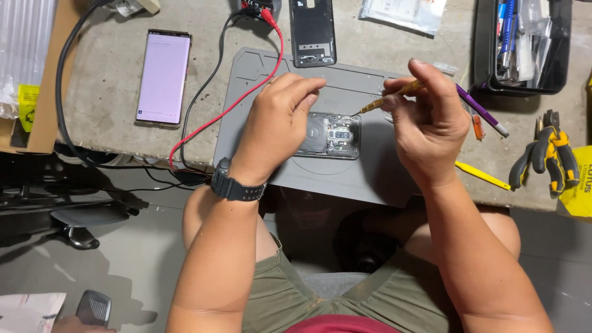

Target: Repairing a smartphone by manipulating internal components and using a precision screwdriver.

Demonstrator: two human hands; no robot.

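left hand point(279, 123): palm down, fingers curled forward and pressed flat, wrist bent, forearm reaching up from lower centre. right hand point(428, 120): raised, thumb and fingers pinched together, knuckles outward, forearm angled in from lower right. hands near, apart.
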